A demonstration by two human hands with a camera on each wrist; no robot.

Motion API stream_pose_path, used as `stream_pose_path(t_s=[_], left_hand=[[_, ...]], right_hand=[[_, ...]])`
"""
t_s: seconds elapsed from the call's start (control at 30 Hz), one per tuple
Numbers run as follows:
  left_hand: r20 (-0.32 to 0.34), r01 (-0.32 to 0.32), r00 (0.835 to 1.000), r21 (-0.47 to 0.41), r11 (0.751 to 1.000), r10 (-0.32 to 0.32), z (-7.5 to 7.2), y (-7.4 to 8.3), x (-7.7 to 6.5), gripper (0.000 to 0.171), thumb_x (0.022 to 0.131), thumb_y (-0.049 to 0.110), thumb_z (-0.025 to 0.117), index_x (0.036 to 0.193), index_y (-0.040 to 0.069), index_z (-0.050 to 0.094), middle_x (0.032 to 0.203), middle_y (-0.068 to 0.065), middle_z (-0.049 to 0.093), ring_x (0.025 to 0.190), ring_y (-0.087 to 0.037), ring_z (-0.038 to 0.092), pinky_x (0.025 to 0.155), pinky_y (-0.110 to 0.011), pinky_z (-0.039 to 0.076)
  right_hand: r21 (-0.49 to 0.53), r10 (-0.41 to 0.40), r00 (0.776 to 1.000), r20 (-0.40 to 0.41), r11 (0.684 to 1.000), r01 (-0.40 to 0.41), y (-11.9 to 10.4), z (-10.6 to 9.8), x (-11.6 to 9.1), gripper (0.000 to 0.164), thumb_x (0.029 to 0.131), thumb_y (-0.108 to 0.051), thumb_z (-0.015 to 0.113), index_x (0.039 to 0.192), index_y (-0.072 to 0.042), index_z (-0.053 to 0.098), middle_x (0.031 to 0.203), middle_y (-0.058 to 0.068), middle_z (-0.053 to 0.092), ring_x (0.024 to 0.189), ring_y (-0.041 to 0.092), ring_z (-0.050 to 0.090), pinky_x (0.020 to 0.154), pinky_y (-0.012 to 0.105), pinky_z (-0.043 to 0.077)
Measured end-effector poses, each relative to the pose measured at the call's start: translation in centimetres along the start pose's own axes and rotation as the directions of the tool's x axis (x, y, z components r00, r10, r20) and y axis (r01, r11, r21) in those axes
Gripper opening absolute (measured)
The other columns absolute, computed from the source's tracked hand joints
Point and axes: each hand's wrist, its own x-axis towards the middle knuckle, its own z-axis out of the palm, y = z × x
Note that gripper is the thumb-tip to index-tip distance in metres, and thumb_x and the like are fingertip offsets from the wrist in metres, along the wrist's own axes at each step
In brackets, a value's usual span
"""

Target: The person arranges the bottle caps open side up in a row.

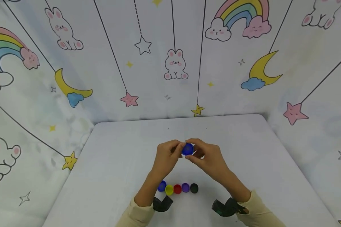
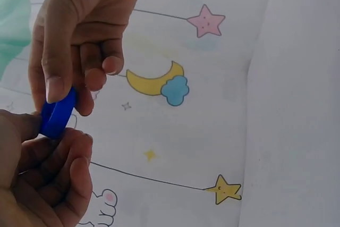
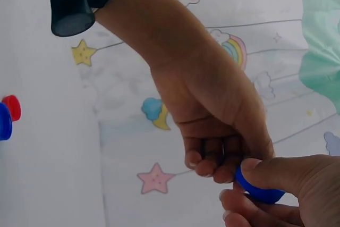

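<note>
A blue round bottle cap (image 1: 188,149) is held up over the middle of the table between both hands. My left hand (image 1: 167,156) pinches its left edge with thumb and fingertips. From the right, my right hand (image 1: 209,157) grips the opposite edge between thumb and fingers. The left wrist view shows the same blue cap (image 2: 59,114) nearly edge-on, touched by both hands. Closer to me lies a row of caps: another blue cap (image 1: 162,186), a yellow cap (image 1: 169,189), a red cap (image 1: 177,189), a purple cap (image 1: 185,188) and a black cap (image 1: 194,188).
The white table (image 1: 125,148) reaches back to a cloth backdrop (image 1: 108,63) printed with rabbits, stars, moons and rainbows. A black wrist mount (image 1: 163,204) sits on the left forearm and another black mount (image 1: 225,208) on the right.
</note>
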Motion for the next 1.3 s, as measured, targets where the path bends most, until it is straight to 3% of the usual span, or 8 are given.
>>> stream_pose_path(t_s=[0.13, 0.3, 0.47, 0.57, 0.67, 0.83, 1.07, 1.3], left_hand=[[0.067, 0.063, 0.996, -0.038, 0.997, -0.06, 0.1, 0.5, -0.2, 0.028, 0.101, 0.026, 0.056, 0.09, 0.007, 0.073, 0.068, -0.005, 0.067, 0.058, -0.011, 0.062, 0.051, -0.022, 0.05], [0.145, 0.187, 0.975, -0.108, 0.977, -0.17, 0.6, 0.8, -0.4, 0.026, 0.1, 0.027, 0.057, 0.094, 0.007, 0.072, 0.072, -0.006, 0.067, 0.06, -0.02, 0.065, 0.056, -0.024, 0.055], [0.201, 0.225, 0.961, -0.159, 0.961, -0.192, 1.8, 1.2, -0.9, 0.023, 0.103, 0.019, 0.052, 0.112, 0.005, 0.067, 0.082, -0.011, 0.068, 0.068, -0.023, 0.067, 0.066, -0.027, 0.059], [0.28, 0.197, 0.947, -0.126, 0.972, -0.155, 3.2, 0.7, -1.6, 0.026, 0.103, 0.006, 0.047, 0.123, 0.003, 0.063, 0.09, -0.012, 0.068, 0.076, -0.018, 0.067, 0.073, -0.024, 0.058], [0.362, 0.112, 0.929, -0.064, 0.992, -0.082, 5.0, -0.5, -2.4, 0.034, 0.098, -0.003, 0.051, 0.131, 0.002, 0.058, 0.098, -0.01, 0.066, 0.082, -0.009, 0.065, 0.076, -0.017, 0.054], [0.403, -0.04, 0.915, 0.068, 0.997, 0.009, 7.2, -1.5, -3.0, 0.04, 0.092, 0.003, 0.067, 0.131, 0.002, 0.057, 0.103, -0.006, 0.065, 0.085, -0.004, 0.062, 0.077, -0.012, 0.051], [0.457, -0.116, 0.889, 0.195, 0.974, 0.014, 8.9, -2.3, -3.8, 0.038, 0.088, 0.018, 0.074, 0.123, 0.01, 0.063, 0.099, 0.003, 0.065, 0.085, -0.002, 0.06, 0.074, -0.01, 0.048], [0.544, -0.167, 0.839, 0.285, 0.944, -0.016, 10.1, -3.6, -4.7, 0.038, 0.086, 0.025, 0.076, 0.121, 0.012, 0.065, 0.099, 0.005, 0.064, 0.085, 0.0, 0.06, 0.073, -0.009, 0.047]], right_hand=[[-0.033, -0.041, 0.999, 0.035, 0.999, 0.042, 0.4, -0.5, -0.5, 0.051, 0.077, -0.006, 0.083, 0.123, -0.01, 0.063, 0.087, 0.002, 0.073, 0.066, 0.002, 0.067, 0.063, 0.018, 0.055], [-0.128, -0.077, 0.991, 0.111, 0.988, 0.091, 1.1, -1.2, -1.0, 0.05, 0.078, -0.007, 0.082, 0.124, -0.004, 0.061, 0.101, 0.008, 0.074, 0.069, 0.007, 0.069, 0.064, 0.014, 0.054], [-0.193, 0.011, 0.995, 0.1, 0.981, 0.009, 2.6, -1.5, -2.4, 0.045, 0.079, -0.014, 0.082, 0.119, -0.006, 0.063, 0.103, 0.006, 0.073, 0.073, 0.009, 0.069, 0.063, 0.017, 0.055], [-0.202, 0.081, 0.993, 0.082, 0.977, -0.063, 4.0, -1.8, -3.9, 0.044, 0.077, -0.014, 0.084, 0.116, -0.006, 0.065, 0.101, 0.004, 0.072, 0.076, 0.009, 0.067, 0.065, 0.018, 0.055], [-0.196, 0.094, 0.992, 0.079, 0.978, -0.077, 5.2, -2.1, -5.4, 0.044, 0.075, -0.009, 0.085, 0.115, -0.004, 0.066, 0.099, 0.004, 0.071, 0.076, 0.008, 0.066, 0.065, 0.019, 0.055], [-0.167, 0.066, 0.992, 0.11, 0.985, -0.047, 6.7, -2.2, -6.9, 0.043, 0.074, -0.006, 0.084, 0.113, -0.003, 0.066, 0.099, 0.004, 0.071, 0.074, 0.005, 0.064, 0.065, 0.021, 0.056], [-0.142, 0.085, 0.981, 0.171, 0.988, -0.061, 8.1, -2.0, -8.8, 0.042, 0.075, -0.006, 0.083, 0.113, -0.005, 0.066, 0.099, 0.002, 0.071, 0.077, 0.008, 0.065, 0.068, 0.022, 0.056], [-0.118, 0.116, 0.96, 0.256, 0.989, -0.088, 8.9, -1.4, -10.5, 0.048, 0.074, -0.001, 0.082, 0.118, -0.004, 0.064, 0.1, 0.0, 0.07, 0.081, 0.006, 0.064, 0.071, 0.022, 0.056]])
